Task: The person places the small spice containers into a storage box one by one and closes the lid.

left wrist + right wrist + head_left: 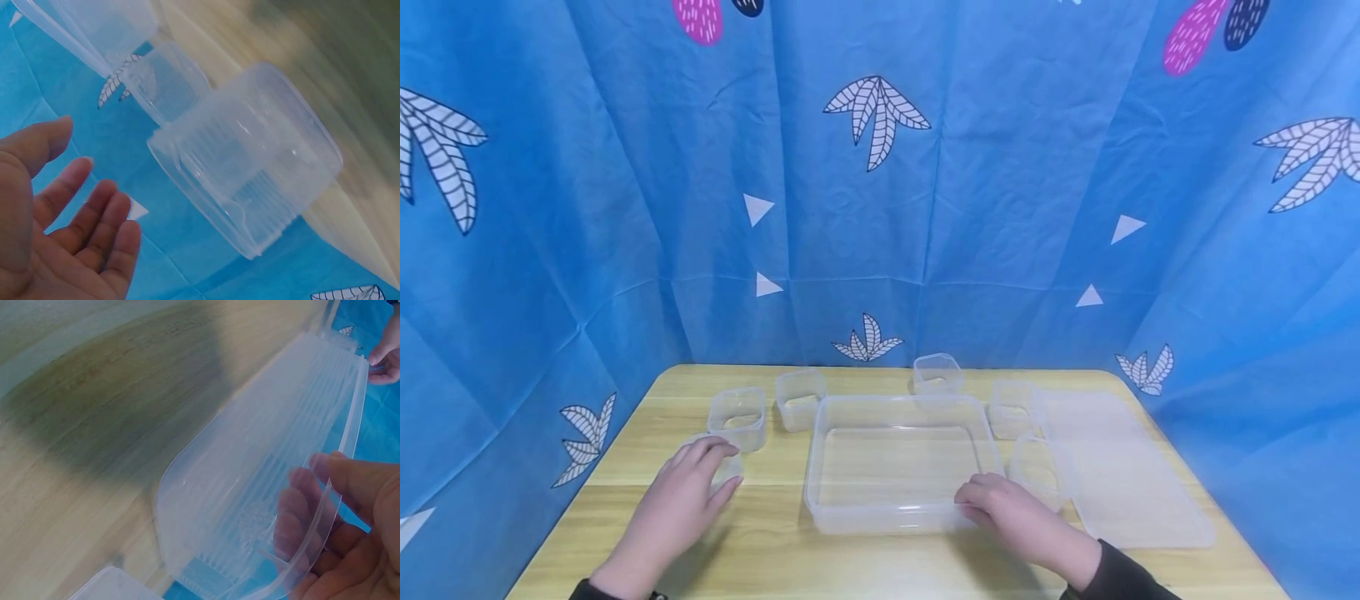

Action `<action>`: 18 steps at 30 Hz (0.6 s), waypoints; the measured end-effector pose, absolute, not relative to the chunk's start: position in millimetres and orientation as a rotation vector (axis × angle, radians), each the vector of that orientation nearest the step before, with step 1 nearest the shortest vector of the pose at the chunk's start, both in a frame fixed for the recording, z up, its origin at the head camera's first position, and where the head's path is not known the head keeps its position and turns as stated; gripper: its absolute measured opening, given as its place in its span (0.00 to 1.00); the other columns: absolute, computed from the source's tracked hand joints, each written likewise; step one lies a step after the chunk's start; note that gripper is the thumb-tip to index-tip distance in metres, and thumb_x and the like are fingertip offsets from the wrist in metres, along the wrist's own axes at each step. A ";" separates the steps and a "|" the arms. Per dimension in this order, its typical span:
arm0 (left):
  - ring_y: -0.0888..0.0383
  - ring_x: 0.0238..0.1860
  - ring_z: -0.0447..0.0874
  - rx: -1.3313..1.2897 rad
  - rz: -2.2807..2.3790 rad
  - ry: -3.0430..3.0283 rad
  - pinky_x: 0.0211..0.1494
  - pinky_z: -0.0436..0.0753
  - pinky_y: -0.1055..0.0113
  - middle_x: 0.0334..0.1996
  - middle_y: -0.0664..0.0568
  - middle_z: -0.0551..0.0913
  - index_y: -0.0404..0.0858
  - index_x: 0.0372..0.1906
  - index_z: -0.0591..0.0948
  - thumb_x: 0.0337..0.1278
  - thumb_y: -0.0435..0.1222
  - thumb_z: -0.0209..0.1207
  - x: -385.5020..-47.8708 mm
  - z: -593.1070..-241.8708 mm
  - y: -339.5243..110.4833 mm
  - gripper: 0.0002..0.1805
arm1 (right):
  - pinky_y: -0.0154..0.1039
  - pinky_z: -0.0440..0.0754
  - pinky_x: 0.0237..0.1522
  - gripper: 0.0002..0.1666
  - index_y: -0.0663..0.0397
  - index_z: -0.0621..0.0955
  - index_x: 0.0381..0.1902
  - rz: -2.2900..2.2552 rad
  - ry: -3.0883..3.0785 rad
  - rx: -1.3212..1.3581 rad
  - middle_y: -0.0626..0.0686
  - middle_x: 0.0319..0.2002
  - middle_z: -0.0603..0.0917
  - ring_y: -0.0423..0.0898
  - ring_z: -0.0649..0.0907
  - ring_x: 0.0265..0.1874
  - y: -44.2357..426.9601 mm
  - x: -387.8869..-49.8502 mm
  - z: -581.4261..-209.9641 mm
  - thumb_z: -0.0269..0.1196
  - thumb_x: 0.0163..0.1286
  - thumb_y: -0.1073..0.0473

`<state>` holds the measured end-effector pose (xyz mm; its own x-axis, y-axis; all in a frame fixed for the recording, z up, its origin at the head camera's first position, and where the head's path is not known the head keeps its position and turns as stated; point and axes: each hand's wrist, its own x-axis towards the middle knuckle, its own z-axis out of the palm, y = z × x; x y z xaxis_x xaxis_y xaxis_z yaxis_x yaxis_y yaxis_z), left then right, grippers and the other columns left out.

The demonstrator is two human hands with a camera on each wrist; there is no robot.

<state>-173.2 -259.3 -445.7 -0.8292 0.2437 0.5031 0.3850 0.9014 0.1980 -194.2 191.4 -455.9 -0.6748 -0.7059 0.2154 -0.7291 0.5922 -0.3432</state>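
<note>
A large clear rectangular box (904,521) stands in the middle of the table. My right hand (1018,517) grips its near right corner; in the right wrist view the thumb lies at the rim (359,406), with the fingers (294,519) seen through the wall. On the left, my left hand (673,508) is at a small clear container (728,468), partly covering it in the head view. The left wrist view has that hand (81,231) with fingers apart and loosely bent, holding nothing, beside a small clear container (250,156).
Two small containers (737,421) (800,400) stand left of the box, one (937,375) behind it, and two (1011,408) (1037,475) at its right. A flat translucent lid (1127,475) lies on the right of the table (775,567). A blue patterned curtain (1000,183) hangs around.
</note>
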 end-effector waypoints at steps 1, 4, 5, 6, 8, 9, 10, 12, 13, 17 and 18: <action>0.40 0.52 0.79 -0.442 -0.405 -2.606 0.54 0.78 0.41 0.49 0.41 0.81 0.32 0.48 0.82 0.50 0.35 0.73 -173.2 -445.4 -261.0 0.20 | 0.35 0.82 0.40 0.06 0.51 0.84 0.42 0.631 -2.755 1.241 0.38 0.37 0.81 0.36 0.79 0.38 191.5 -193.9 -455.9 0.64 0.69 0.64; 0.39 0.53 0.79 -0.402 -0.413 -2.672 0.55 0.78 0.41 0.48 0.40 0.81 0.30 0.49 0.81 0.53 0.36 0.72 -172.9 -446.1 -264.9 0.21 | 0.35 0.82 0.40 0.05 0.51 0.84 0.42 0.620 -2.758 1.242 0.38 0.37 0.81 0.36 0.79 0.38 191.8 -194.2 -456.4 0.64 0.70 0.64; 0.38 0.52 0.80 -0.388 -0.414 -2.692 0.55 0.78 0.41 0.48 0.39 0.82 0.30 0.50 0.81 0.54 0.37 0.71 -172.9 -446.8 -265.9 0.21 | 0.35 0.82 0.40 0.05 0.51 0.84 0.42 0.620 -2.758 1.244 0.38 0.37 0.81 0.36 0.79 0.38 191.7 -194.5 -456.4 0.64 0.70 0.64; 0.38 0.52 0.80 -0.377 -0.418 -2.711 0.55 0.78 0.41 0.48 0.39 0.82 0.29 0.50 0.81 0.54 0.38 0.71 -172.7 -447.8 -267.0 0.22 | 0.35 0.82 0.40 0.05 0.51 0.84 0.41 0.616 -2.756 1.246 0.38 0.37 0.81 0.36 0.79 0.38 191.7 -194.9 -456.6 0.64 0.70 0.63; 0.37 0.52 0.80 -0.356 -0.425 -2.742 0.55 0.78 0.41 0.48 0.37 0.82 0.27 0.50 0.80 0.55 0.39 0.71 -172.8 -450.1 -269.2 0.23 | 0.35 0.82 0.40 0.05 0.51 0.84 0.41 0.614 -2.755 1.249 0.38 0.37 0.81 0.36 0.79 0.38 191.5 -195.3 -456.5 0.64 0.70 0.64; 0.37 0.51 0.80 -0.347 -0.426 -2.758 0.54 0.78 0.40 0.48 0.37 0.82 0.27 0.51 0.80 0.55 0.39 0.71 -172.9 -451.3 -270.4 0.24 | 0.35 0.82 0.40 0.05 0.51 0.84 0.41 0.612 -2.750 1.252 0.38 0.37 0.81 0.36 0.79 0.37 191.5 -195.4 -456.5 0.64 0.69 0.64; 0.37 0.50 0.81 -0.337 -0.426 -2.772 0.54 0.79 0.41 0.47 0.37 0.82 0.27 0.51 0.80 0.56 0.40 0.71 -173.1 -452.6 -271.8 0.24 | 0.35 0.82 0.40 0.05 0.51 0.84 0.41 0.609 -2.743 1.257 0.38 0.37 0.81 0.36 0.79 0.37 191.4 -195.5 -456.6 0.64 0.69 0.64; 0.38 0.48 0.82 -0.324 -0.428 -2.796 0.51 0.80 0.41 0.46 0.38 0.83 0.27 0.50 0.81 0.55 0.41 0.71 -173.5 -454.5 -274.3 0.24 | 0.35 0.82 0.39 0.05 0.50 0.84 0.40 0.605 -2.730 1.264 0.38 0.36 0.80 0.35 0.79 0.36 191.3 -195.4 -456.7 0.64 0.69 0.64; 0.39 0.47 0.83 -0.320 -0.424 -2.807 0.51 0.80 0.42 0.45 0.39 0.83 0.27 0.49 0.81 0.55 0.41 0.71 -173.9 -455.4 -275.6 0.24 | 0.35 0.82 0.38 0.05 0.50 0.84 0.40 0.604 -2.725 1.265 0.37 0.36 0.80 0.35 0.78 0.36 191.3 -195.2 -456.6 0.64 0.69 0.65; 0.41 0.44 0.84 -0.321 -0.404 -2.834 0.47 0.82 0.43 0.43 0.42 0.84 0.30 0.46 0.82 0.53 0.41 0.72 -174.8 -457.4 -279.2 0.22 | 0.35 0.82 0.39 0.05 0.50 0.83 0.40 0.604 -2.723 1.261 0.37 0.36 0.80 0.35 0.78 0.36 191.5 -195.1 -456.7 0.64 0.69 0.64; 0.41 0.43 0.84 -0.326 -0.401 -2.835 0.47 0.82 0.44 0.42 0.42 0.84 0.31 0.45 0.82 0.52 0.41 0.73 -174.8 -457.8 -279.8 0.21 | 0.35 0.82 0.39 0.05 0.49 0.83 0.40 0.605 -2.725 1.259 0.37 0.36 0.80 0.35 0.78 0.36 191.5 -195.1 -456.6 0.64 0.69 0.64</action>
<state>-174.8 -279.8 -457.8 -0.9411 0.1831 0.2842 0.2547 0.9368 0.2400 -195.1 191.5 -456.6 -0.6593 -0.7149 0.2331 -0.7464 0.5846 -0.3182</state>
